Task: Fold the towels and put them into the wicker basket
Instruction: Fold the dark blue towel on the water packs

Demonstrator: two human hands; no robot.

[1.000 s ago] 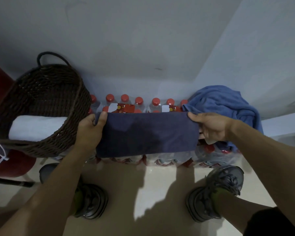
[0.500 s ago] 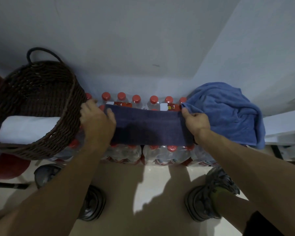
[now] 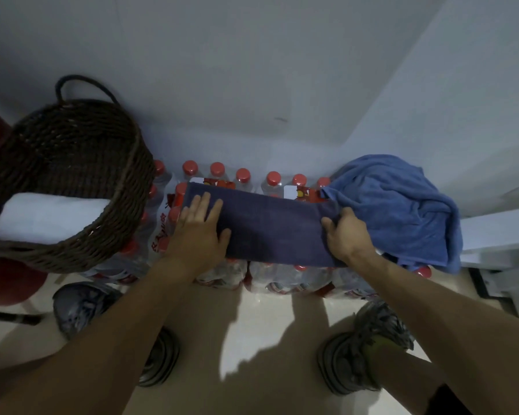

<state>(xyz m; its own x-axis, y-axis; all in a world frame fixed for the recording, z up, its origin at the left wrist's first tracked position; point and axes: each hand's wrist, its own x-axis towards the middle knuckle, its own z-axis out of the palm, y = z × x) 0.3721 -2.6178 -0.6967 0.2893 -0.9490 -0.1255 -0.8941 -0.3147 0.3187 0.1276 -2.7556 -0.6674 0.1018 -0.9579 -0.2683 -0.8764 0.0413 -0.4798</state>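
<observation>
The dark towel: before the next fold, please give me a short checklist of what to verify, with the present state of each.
1. Dark towel lies flat on the bottle packs: ok.
2. Left hand presses its left end, fingers straight: ok.
3. Right hand grips its right end: ok.
4. Blue towel apart from the dark towel: not ok, they meet at the right end.
5. Basket has room beside the white towel: ok.
6. Towel edges aligned underneath: cannot tell.
</observation>
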